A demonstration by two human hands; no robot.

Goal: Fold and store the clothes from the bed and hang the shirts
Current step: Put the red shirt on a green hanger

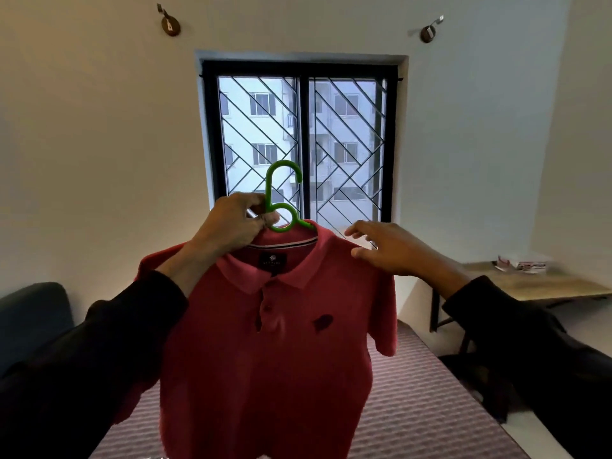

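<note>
Red polo shirt hangs on a green hanger, centre of frame, held up in front of the window. Left hand pinches the hanger neck just below the hook, thumb & fingers curled tight round the stem, so the whole wt of the shirt hangs from that one grip and the hook stays free on top. Right hand is at the shirt's shoulder, right of centre, fingers spread & relaxed, holding nothing; fingertips look to be on or just above the fabric, can't tell which. Prob it's there to smooth the shoulder over the hanger arm so the shirt sits even. Collar is flat, top of placket open, label showing inside the neck.

Shirt bottom drops out of frame at the lower edge, over the striped bed cover. A dark garment lies at the bed's right edge, lower right, prob still to fold. Two wall hooks up high, upper left & upper right, either side of the window. Small table w/ papers at mid right, dark chair at the left edge.

Judgement: shirt looks seated on the hanger; next it needs a rail or hook to go on. No rail in view.
</note>
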